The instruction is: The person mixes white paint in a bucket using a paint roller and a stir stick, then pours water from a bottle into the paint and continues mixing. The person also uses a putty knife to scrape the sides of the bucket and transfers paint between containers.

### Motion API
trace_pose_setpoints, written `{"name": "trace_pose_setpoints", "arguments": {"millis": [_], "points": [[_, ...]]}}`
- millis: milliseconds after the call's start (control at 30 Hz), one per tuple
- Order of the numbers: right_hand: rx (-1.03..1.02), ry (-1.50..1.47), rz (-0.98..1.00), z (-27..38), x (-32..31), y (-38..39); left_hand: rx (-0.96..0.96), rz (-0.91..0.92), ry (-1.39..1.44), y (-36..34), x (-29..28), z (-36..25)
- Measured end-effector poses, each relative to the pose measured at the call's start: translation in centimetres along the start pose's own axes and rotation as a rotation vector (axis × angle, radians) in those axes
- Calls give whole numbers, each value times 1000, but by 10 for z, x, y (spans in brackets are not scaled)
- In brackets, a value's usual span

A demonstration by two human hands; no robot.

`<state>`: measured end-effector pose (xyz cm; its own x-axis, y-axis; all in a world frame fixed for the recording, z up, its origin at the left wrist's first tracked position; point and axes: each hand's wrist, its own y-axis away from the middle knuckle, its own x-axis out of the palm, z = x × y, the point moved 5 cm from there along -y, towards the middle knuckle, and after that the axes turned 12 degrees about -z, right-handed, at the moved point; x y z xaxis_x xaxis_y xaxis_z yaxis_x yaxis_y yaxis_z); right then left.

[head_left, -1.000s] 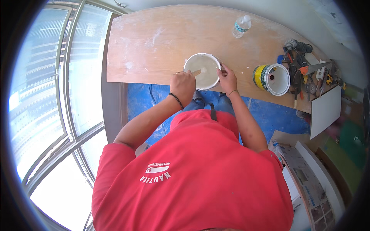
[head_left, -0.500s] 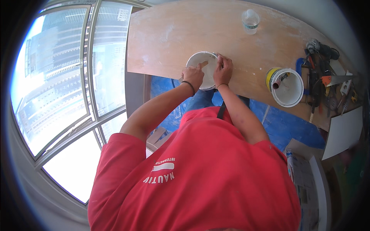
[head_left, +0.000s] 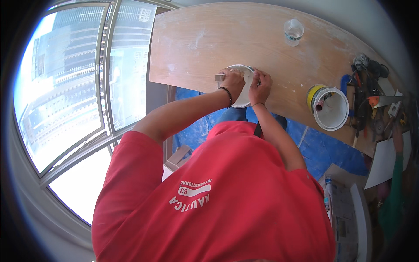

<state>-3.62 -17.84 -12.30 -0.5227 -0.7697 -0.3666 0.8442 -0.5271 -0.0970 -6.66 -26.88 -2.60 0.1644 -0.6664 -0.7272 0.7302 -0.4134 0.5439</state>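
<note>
Plywood, dusted white, lies under both my hands as a worktop (head_left: 196, 48). My left hand (head_left: 232, 81) is curled around a short wooden stick (head_left: 220, 77) whose square end pokes out past my knuckles, over the near left rim of a small white tub (head_left: 242, 101). The tub sits right beneath my palms, mostly covered by them. My right hand (head_left: 260, 84), just beside the left and touching the tub's far rim, is closed in a pinch; what it grips I cannot tell.

To work well here, I judge I should keep the tub steady with the right, keep the stick low, and move it slowly so nothing slops over the edge.

Beyond my fingers stands a clear plastic bottle (head_left: 293, 32). Further out past my right hand sits a larger white bucket (head_left: 331, 109), then a clutter of tools (head_left: 369, 94).
</note>
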Motion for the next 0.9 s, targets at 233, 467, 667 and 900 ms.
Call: {"name": "trace_pose_setpoints", "arguments": {"millis": [233,467,667,900], "points": [[4,42,-29,0,-4,1,-144,248,179,23,69,-20],[25,0,-24,1,-2,1,-178,265,669,47,43,21],[19,5,-3,-4,-1,3,-265,-224,432,31,13,9],[34,40,7,-9,0,1,-129,54,411,54,30,10]]}}
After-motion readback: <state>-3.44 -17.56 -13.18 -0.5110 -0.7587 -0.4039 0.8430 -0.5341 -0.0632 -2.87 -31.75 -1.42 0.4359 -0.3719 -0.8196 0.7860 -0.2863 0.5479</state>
